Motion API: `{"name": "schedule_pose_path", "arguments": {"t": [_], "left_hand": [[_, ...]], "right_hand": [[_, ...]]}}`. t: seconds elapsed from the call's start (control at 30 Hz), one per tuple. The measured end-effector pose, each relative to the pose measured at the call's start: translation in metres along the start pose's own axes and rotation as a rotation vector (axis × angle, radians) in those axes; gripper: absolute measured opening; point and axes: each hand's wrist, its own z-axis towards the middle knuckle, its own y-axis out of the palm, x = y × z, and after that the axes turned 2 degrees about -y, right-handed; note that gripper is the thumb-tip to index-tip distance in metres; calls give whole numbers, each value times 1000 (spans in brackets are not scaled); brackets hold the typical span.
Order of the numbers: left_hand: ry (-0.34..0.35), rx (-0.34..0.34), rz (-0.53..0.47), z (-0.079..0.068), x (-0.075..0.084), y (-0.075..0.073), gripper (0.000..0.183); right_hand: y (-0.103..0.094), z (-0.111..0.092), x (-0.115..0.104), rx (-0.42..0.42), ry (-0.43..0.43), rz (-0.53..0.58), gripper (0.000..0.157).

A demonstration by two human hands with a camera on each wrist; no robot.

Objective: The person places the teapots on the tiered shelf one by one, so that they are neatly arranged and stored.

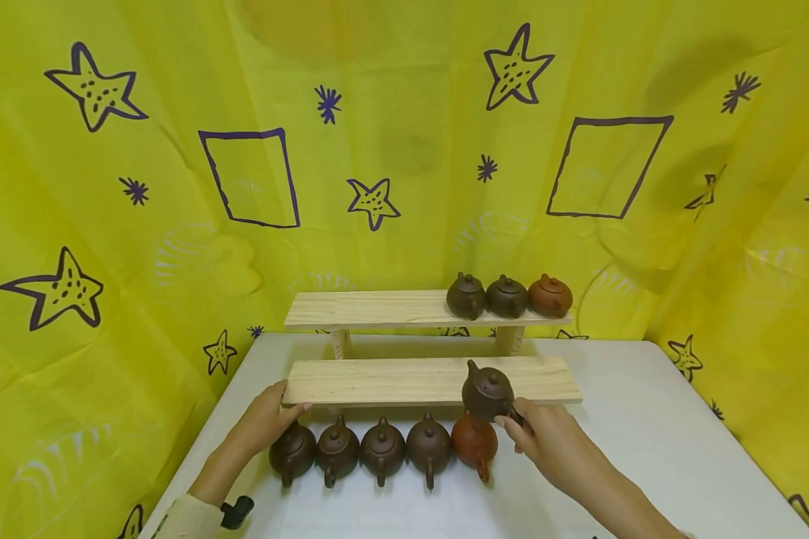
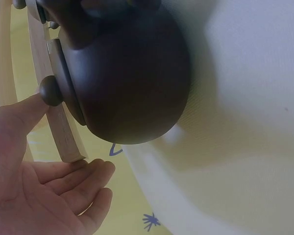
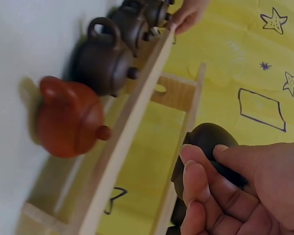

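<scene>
My right hand (image 1: 554, 440) pinches the handle of a dark brown teapot (image 1: 488, 393) between thumb and fingers, raised before the right part of the lower board. Its spout points up and away. My left hand (image 1: 263, 421) holds the left end of the lower board (image 1: 377, 382) of a two-step wooden rack, thumb along the front edge. In the left wrist view its fingers (image 2: 83, 188) lie round the board's end, beside a dark teapot (image 2: 132, 83). A row of dark teapots, among them one teapot (image 1: 383, 448), and a red teapot (image 1: 475, 443) stands before the rack, handles toward me.
On the upper board (image 1: 364, 308), toward the right, stand two dark teapots, including one (image 1: 506, 296), and a reddish-brown teapot (image 1: 550, 296). The rack stands on a white table (image 1: 647, 419). Yellow patterned cloth (image 1: 404, 135) hangs behind and on both sides.
</scene>
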Motion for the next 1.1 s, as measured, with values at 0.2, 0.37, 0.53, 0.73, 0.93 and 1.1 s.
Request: {"name": "schedule_pose_path", "arguments": {"t": [0.2, 0.37, 0.53, 0.73, 0.93, 1.1], "left_hand": [[0, 9, -3, 1, -2, 1, 74], [-9, 14, -10, 1, -2, 2, 74], [-10, 9, -14, 0, 0, 1, 73], [-3, 17, -2, 1, -1, 1, 73], [0, 17, -15, 2, -4, 2, 73], [-12, 16, -28, 1, -4, 1, 73]], "right_hand": [[-8, 41, -23, 27, -24, -34, 30], [-5, 76, -31, 26, -42, -26, 29], [1, 105, -35, 31, -26, -40, 27], [7, 136, -39, 77, -21, -41, 31], [14, 162, -43, 79, 8, -55, 35], [19, 178, -43, 71, 67, -76, 32]]}}
